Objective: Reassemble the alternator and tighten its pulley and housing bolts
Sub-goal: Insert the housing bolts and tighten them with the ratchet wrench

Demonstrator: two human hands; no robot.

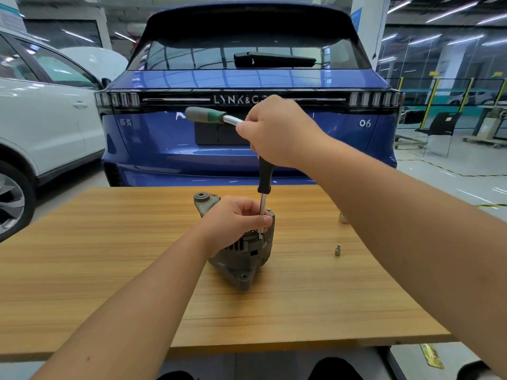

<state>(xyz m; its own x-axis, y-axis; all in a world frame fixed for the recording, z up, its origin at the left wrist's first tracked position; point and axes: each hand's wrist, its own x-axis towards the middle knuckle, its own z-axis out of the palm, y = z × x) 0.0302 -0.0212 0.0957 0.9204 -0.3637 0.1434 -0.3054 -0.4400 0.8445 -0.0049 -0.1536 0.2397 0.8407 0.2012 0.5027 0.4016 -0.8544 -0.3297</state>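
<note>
Two hands share the work around the alternator (pixel 241 253), which stands on edge near the middle of the wooden table (pixel 109 270), a mounting ear toward the person and another toward the blue car (pixel 247 138) beyond the table. The left hand (pixel 236 220) curls over the alternator's top, gripping the housing, likely to keep it from twisting as a bolt is turned. Directly above the alternator, the right hand (pixel 277 130) has its fingers closed on the head of a ratchet (pixel 211 116), whose grey-and-green handle sticks out to the left. A black-sleeved extension (pixel 264 185) drops from it onto the housing; its tip is too small to make out. Holding at the head suggests a quick run-down of a housing bolt, not final tightening. Right of the alternator, well apart, a small socket (pixel 337 250) stands spare on the table.
</note>
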